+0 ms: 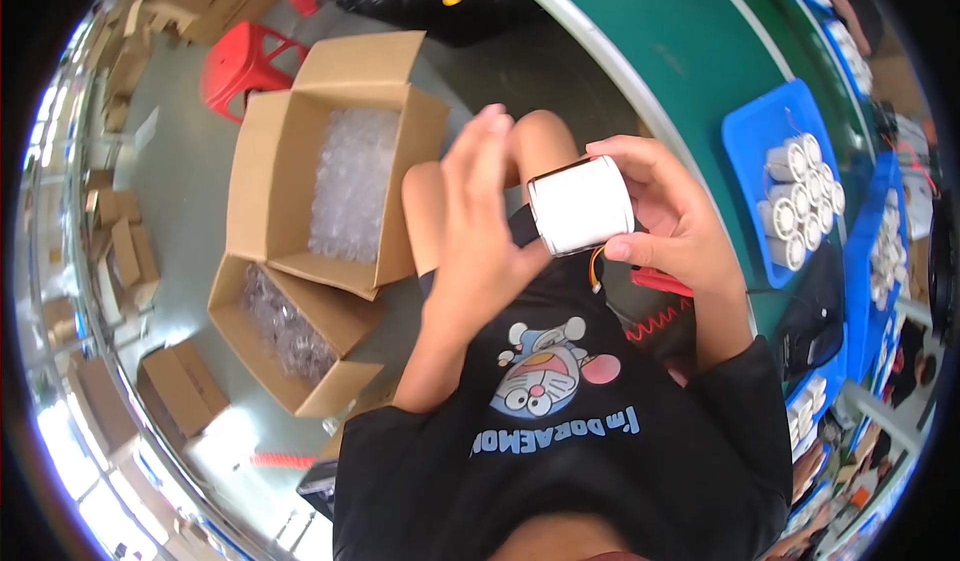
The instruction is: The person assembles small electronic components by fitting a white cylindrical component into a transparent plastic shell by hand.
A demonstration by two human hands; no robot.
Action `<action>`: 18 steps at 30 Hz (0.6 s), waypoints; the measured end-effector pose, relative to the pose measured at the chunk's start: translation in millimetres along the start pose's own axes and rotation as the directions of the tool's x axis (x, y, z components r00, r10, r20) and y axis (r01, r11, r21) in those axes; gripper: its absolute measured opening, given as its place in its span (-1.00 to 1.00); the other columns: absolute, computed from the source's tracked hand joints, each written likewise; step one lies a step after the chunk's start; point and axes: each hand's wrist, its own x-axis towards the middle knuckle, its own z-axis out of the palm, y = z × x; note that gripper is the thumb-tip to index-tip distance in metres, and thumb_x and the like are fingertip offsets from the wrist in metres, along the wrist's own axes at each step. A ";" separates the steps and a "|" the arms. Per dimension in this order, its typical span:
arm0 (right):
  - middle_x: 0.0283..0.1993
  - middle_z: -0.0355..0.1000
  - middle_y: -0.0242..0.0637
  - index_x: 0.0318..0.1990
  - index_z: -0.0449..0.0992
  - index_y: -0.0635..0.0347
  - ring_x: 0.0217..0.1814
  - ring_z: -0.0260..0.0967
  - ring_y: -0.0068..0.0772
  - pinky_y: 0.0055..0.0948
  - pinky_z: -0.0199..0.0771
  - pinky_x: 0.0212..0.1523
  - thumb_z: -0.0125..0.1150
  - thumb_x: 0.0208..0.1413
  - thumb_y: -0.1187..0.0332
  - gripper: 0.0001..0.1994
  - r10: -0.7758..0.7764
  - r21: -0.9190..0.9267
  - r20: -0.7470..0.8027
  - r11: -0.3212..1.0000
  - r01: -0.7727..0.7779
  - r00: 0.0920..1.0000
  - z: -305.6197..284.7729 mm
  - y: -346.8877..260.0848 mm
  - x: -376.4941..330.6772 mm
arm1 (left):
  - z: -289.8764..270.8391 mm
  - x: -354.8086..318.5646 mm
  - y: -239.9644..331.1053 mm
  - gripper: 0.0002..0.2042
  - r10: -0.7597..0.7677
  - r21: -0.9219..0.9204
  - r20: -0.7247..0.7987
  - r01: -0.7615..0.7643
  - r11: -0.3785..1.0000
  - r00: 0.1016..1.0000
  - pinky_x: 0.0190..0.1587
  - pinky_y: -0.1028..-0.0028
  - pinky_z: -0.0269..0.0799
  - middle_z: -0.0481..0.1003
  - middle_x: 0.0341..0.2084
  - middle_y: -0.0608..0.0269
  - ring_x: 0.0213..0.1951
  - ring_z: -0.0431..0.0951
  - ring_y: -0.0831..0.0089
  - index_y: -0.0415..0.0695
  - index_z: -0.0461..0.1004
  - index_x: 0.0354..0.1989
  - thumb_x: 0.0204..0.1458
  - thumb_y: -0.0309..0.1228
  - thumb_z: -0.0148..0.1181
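A white cylindrical housing point(582, 207) with dark edges is held up in front of my torso. Thin coloured wires point(598, 269) hang from its lower side and end in a small white connector. My right hand point(672, 211) grips the housing from the right, fingers over the top and thumb below. My left hand point(478, 223) is raised just left of it, slightly blurred, with its fingers stretched out. The left thumb reaches close to the housing's lower left edge; whether it touches I cannot tell.
To the left stands an open cardboard box point(262, 176) of clear plastic parts, with a smaller open box point(240, 311) below it. A red stool point(240, 61) is behind. On the green workbench point(690, 31) at right, a blue tray point(745, 131) holds several white cylinders.
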 end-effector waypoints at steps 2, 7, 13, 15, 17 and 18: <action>0.21 0.21 -0.26 0.22 0.27 0.24 0.25 0.24 -0.37 -0.36 0.32 0.21 0.36 -0.02 0.56 -0.39 -0.057 -0.075 -0.060 0.996 0.052 0.997 -14.3 -13.4 -7.2 | -4.4 5.9 -7.0 -0.08 -0.132 0.014 0.057 0.131 0.991 0.990 0.26 0.17 0.18 0.09 0.28 -0.11 0.25 0.19 -0.04 -0.19 0.08 0.31 -0.29 -0.43 0.49; 0.21 0.21 -0.25 0.24 0.28 0.13 0.29 0.19 -0.34 -0.36 0.25 0.25 0.31 -0.02 0.58 -0.38 -0.142 -0.484 -0.128 0.873 0.063 0.982 -74.2 -47.9 -3.1 | -37.1 -45.2 -86.1 -0.28 -0.541 0.183 0.113 0.518 0.835 0.833 0.26 0.18 0.18 0.18 0.20 -0.08 0.22 0.23 0.00 -0.24 0.18 0.26 -0.10 -0.34 0.39; -0.06 0.42 -0.11 -0.01 0.31 0.18 -0.06 0.42 -0.27 -0.35 0.44 -0.09 0.40 -0.09 0.40 -0.52 -0.344 -0.807 -0.515 0.504 -0.308 0.785 -280.6 -60.4 76.8 | -95.7 -182.3 -176.8 -0.48 -0.828 0.463 -0.046 0.747 0.477 0.558 0.03 0.17 0.33 0.38 -0.11 -0.16 -0.03 0.39 -0.06 -0.31 0.36 0.06 0.00 -0.22 0.29; -0.09 0.39 0.02 -0.06 0.30 0.18 -0.09 0.41 -0.04 -0.23 0.39 -0.04 0.38 -0.05 0.33 -0.56 -0.507 -0.848 -0.528 0.360 -0.389 0.682 -354.5 -50.7 128.4 | -119.1 -236.4 -189.8 -0.51 -0.873 0.433 -0.111 0.813 0.388 0.476 -0.01 0.19 0.37 0.42 -0.15 -0.14 -0.07 0.44 0.00 -0.32 0.39 0.02 0.00 -0.23 0.30; -0.05 0.36 0.09 -0.05 0.28 0.18 -0.07 0.40 0.15 -0.10 0.39 -0.06 0.35 -0.03 0.34 -0.57 -0.711 -0.891 -0.414 0.187 -0.415 0.568 -421.3 -38.8 164.2 | -121.5 -266.1 -203.9 -0.52 -0.877 0.432 -0.139 0.825 0.364 0.459 -0.03 0.19 0.39 0.44 -0.16 -0.13 -0.09 0.47 0.04 -0.32 0.41 0.00 0.00 -0.23 0.31; -0.04 0.35 0.11 -0.03 0.28 0.16 -0.06 0.40 0.18 -0.07 0.41 -0.05 0.33 -0.02 0.34 -0.57 -0.716 -0.859 -0.433 0.144 -0.492 0.547 -442.4 -34.0 175.1 | -120.2 -266.9 -194.4 -0.53 -0.921 0.372 -0.139 0.881 0.293 0.365 -0.03 0.21 0.40 0.46 -0.14 -0.11 -0.09 0.49 0.07 -0.32 0.43 -0.01 0.00 -0.23 0.31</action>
